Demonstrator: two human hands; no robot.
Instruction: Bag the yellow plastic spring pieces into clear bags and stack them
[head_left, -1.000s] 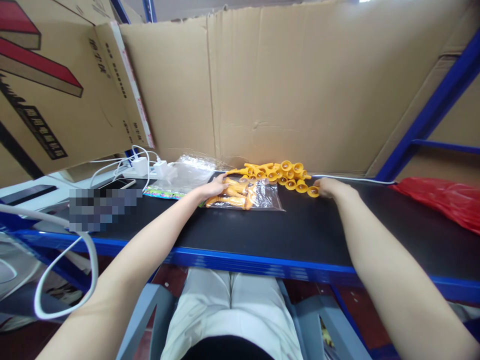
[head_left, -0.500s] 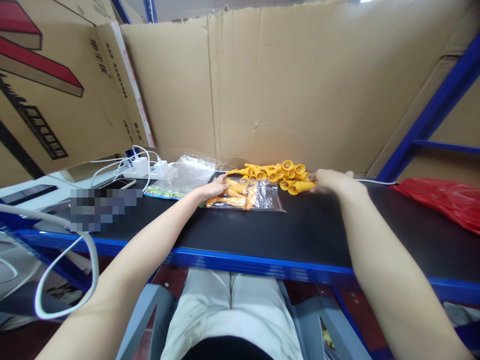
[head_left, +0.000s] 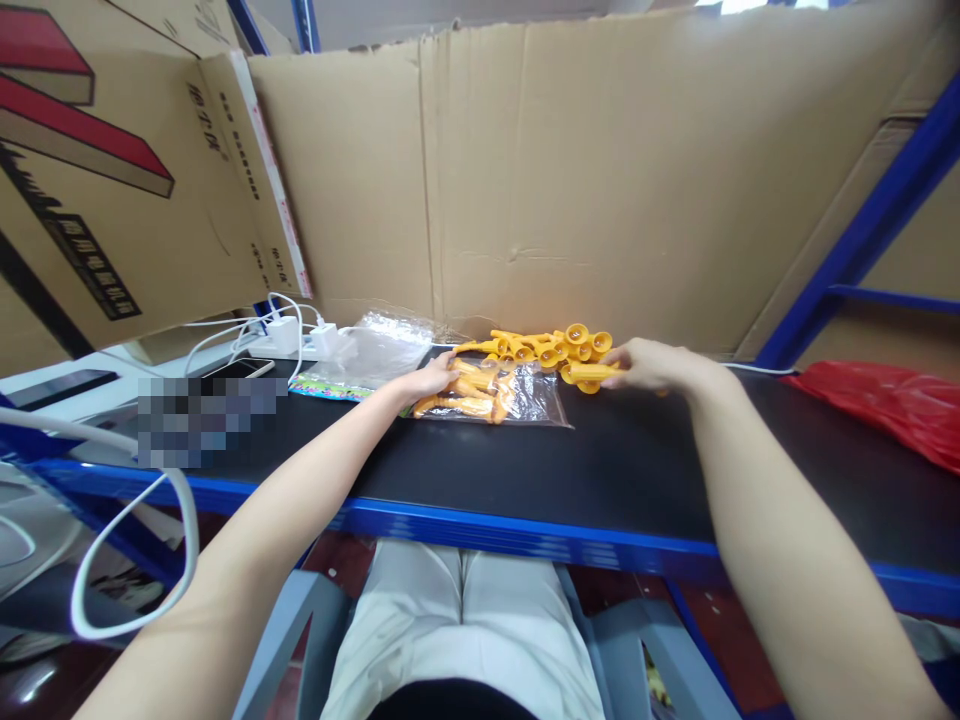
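A clear plastic bag (head_left: pixel 525 398) with several yellow plastic pieces inside lies on the black table top (head_left: pixel 570 460). My left hand (head_left: pixel 427 378) holds the bag's left, open end. Behind the bag sits a loose pile of yellow cup-ended pieces (head_left: pixel 551 347). My right hand (head_left: pixel 649 364) grips one yellow piece (head_left: pixel 589 373) just above the table, at the bag's far right corner.
A stack of empty clear bags (head_left: pixel 371 350) lies left of the filled one. White chargers and cables (head_left: pixel 289 330) and a phone (head_left: pixel 236 368) sit further left. A red plastic bag (head_left: pixel 885 400) lies at the right. Cardboard sheets (head_left: pixel 600 170) wall the back.
My right hand picked one yellow piece from the pile's right edge and carried it left toward the bag. My left hand stayed on the bag.
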